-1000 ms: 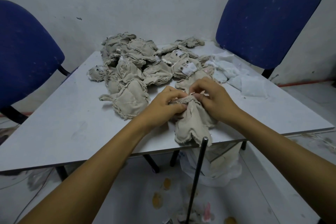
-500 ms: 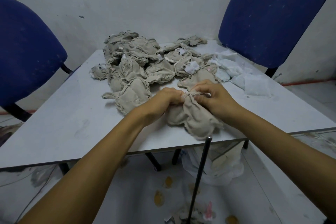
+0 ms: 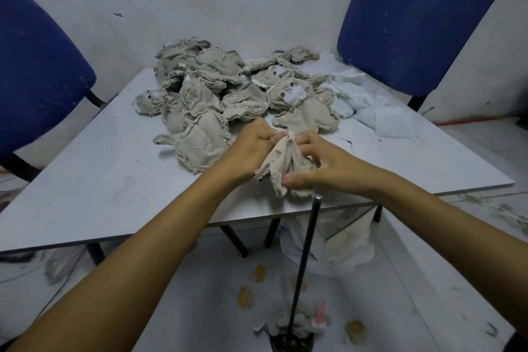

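Both hands meet over a limp beige cloth toy (image 3: 281, 161) that lies near the near edge of the surface (image 3: 100, 180), a little right of its middle. The left hand (image 3: 251, 146) is curled into a fist and grips the toy's gathered top end. The right hand (image 3: 323, 168) holds the toy's right side with bent fingers, its thumb pressed against the frayed lower hem, so the cloth is bunched between the two hands.

Just beyond the hands lies a flat stitched piece (image 3: 307, 117), and to the left of them another one (image 3: 200, 146), apart from the held toy. Toward the far edge sits a heap of similar beige pieces (image 3: 211, 86) – some with small eyes – and white stuffing (image 3: 363, 107) lies by the far right corner. A black rod (image 3: 307, 251) stands up from the floor, its top at the near edge just below the right hand. A blue chair stands at the left side (image 3: 37, 71), and another (image 3: 414, 14) behind the far right corner.
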The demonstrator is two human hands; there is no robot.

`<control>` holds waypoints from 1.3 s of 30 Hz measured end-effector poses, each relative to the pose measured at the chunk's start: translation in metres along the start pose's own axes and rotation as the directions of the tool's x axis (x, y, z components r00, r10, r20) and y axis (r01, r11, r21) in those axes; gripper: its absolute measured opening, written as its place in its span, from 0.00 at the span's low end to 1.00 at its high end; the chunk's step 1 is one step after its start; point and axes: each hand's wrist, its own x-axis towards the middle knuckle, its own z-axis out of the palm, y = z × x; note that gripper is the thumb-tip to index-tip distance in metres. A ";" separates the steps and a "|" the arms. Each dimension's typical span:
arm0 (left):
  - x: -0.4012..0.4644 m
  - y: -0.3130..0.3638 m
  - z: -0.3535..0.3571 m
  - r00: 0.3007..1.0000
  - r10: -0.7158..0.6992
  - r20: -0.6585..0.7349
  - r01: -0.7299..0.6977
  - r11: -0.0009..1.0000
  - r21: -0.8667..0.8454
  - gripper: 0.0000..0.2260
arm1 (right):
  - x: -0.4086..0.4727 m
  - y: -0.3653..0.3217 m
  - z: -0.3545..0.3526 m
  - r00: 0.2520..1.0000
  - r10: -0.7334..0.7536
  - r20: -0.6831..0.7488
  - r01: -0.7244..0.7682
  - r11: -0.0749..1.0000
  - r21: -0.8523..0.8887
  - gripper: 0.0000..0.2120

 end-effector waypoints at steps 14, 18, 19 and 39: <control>-0.037 0.034 -0.019 0.865 0.484 0.134 -0.479 0.715 0.510 0.12 | -0.026 -0.009 -0.019 0.916 -0.360 -0.178 0.311 0.916 -0.254 0.10; -0.052 0.049 -0.014 0.703 0.711 0.023 -0.540 0.512 0.668 0.11 | -0.045 -0.025 -0.028 0.854 -0.488 -0.181 0.375 0.818 -0.437 0.14; -0.056 0.052 -0.011 0.658 0.753 0.023 -0.554 0.463 0.692 0.11 | -0.051 -0.026 -0.028 0.828 -0.523 -0.202 0.385 0.792 -0.473 0.12; -0.119 -0.010 0.035 0.670 0.742 0.032 -0.692 0.609 0.388 0.06 | -0.086 0.023 0.066 0.651 -0.653 -0.387 0.366 0.717 -0.594 0.08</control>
